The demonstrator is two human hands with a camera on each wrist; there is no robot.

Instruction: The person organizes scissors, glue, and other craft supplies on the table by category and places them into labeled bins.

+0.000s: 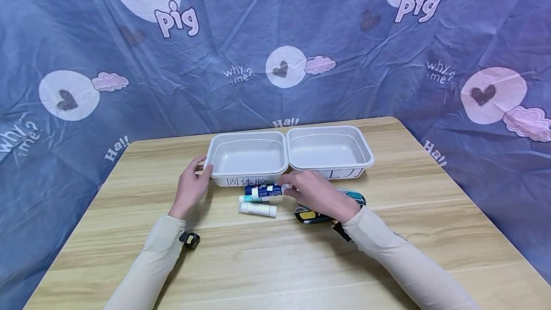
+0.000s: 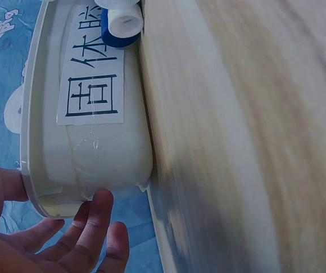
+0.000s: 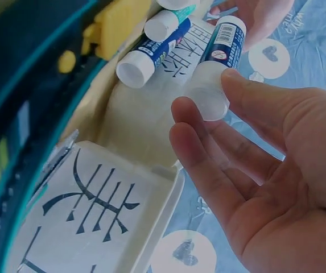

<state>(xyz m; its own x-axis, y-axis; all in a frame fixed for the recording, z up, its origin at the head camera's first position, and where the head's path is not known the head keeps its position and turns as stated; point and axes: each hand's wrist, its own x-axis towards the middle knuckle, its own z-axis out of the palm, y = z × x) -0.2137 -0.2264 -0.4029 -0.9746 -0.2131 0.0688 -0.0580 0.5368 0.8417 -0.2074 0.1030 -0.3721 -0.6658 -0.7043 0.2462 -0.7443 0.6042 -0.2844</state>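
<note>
Two white trays stand side by side at the table's back, the left tray and the right tray, each with a printed label. My left hand holds the left tray's near left corner, thumb at the rim and fingers round the outside. My right hand pinches a blue glue stick by its clear cap, just in front of the left tray. Two more glue sticks, one teal-capped and one white, lie on the table below it.
A yellow and black utility knife and a teal one lie under and beside my right wrist. The wooden table is backed by a blue printed cloth. A small black clip sits by my left sleeve.
</note>
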